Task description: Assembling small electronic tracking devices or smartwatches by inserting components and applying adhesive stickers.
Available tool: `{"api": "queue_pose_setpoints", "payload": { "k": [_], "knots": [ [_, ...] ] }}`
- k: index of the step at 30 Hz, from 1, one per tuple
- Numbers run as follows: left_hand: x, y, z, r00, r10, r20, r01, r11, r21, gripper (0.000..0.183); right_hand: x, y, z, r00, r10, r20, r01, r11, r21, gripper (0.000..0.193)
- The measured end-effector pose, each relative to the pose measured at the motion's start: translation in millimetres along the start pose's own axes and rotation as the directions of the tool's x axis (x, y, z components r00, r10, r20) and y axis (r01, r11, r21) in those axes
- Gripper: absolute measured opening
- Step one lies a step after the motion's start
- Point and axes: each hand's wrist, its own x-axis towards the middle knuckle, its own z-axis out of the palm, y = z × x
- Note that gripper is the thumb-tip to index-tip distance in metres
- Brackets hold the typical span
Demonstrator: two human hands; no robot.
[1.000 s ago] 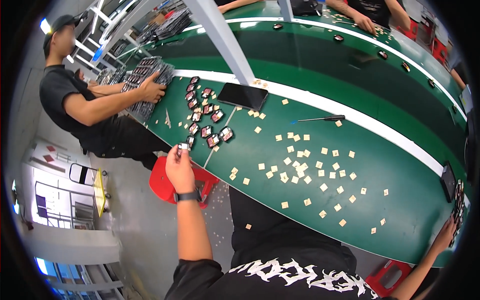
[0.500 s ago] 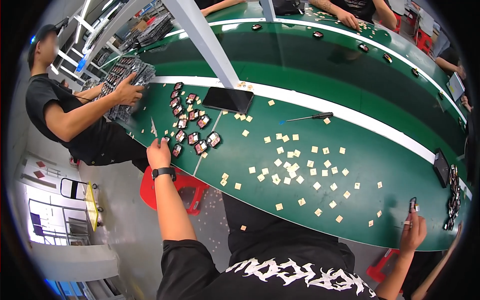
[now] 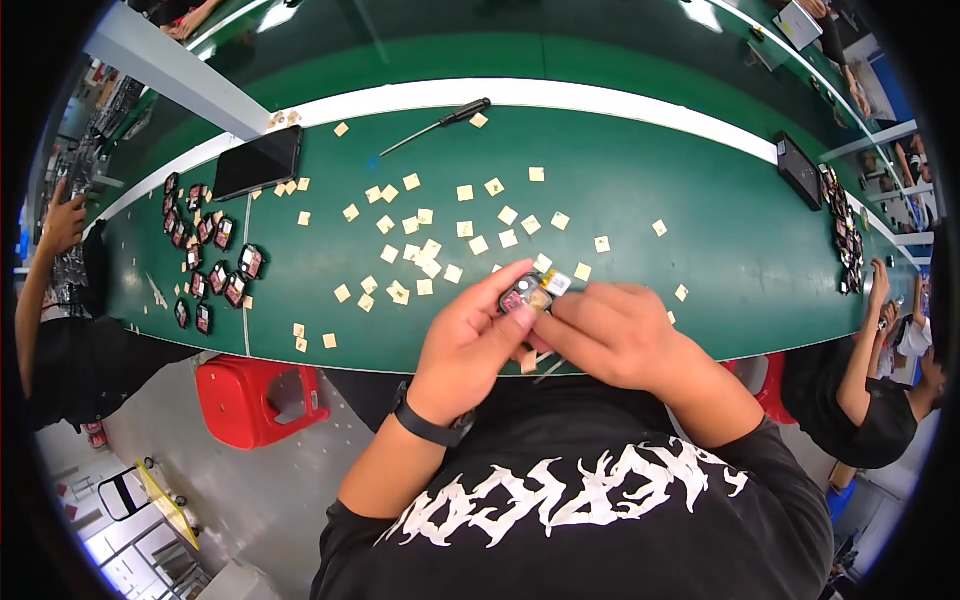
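In front of my chest, my left hand grips a small open black electronic device between thumb and fingers. A small silver-and-yellow battery-like part sticks out at the device's upper right side. My right hand is closed, its fingertips pressed together against the device's right side; what they pinch is hidden. A tan patch shows in the device beside those fingertips. Just below the hands, a small tan square appears by the table edge, and a thin metallic strip is partly hidden.
Many tan squares lie scattered over the green table. Several similar black devices stand at the left near a black tablet. A screwdriver lies at the back. More devices and a black box are at the right. Co-workers sit or stand on both sides.
My view has turned right. My left hand has left the group of devices, and my right hand has brought a device from the right; both hands now meet at it in front of me.
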Motion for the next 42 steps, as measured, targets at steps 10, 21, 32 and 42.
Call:
{"api": "queue_pose_setpoints", "payload": {
  "k": [10, 21, 32, 42],
  "knots": [
    [4, -21, 20, 0.968, 0.155, -0.196, -0.106, 0.965, 0.241, 0.042, -21, -19, -10, 0.691, 0.697, 0.192, -0.721, 0.647, 0.247, 0.014],
    [4, -33, 23, 0.939, 0.253, -0.232, -0.131, 0.888, 0.44, 0.038, -13, -20, -17, 0.666, 0.694, 0.274, -0.746, 0.613, 0.26, 0.012],
    [0, -29, 27, 0.921, 0.382, -0.073, -0.236, 0.698, 0.676, 0.038, -24, -11, 2, 0.758, 0.603, 0.249, -0.653, 0.708, 0.271, 0.007],
    [-1, -23, 10, 0.981, 0.168, -0.098, -0.135, 0.95, 0.281, 0.038, -26, -6, -4, 0.581, 0.676, 0.454, -0.757, 0.243, 0.606, 0.02]
  ]
}}
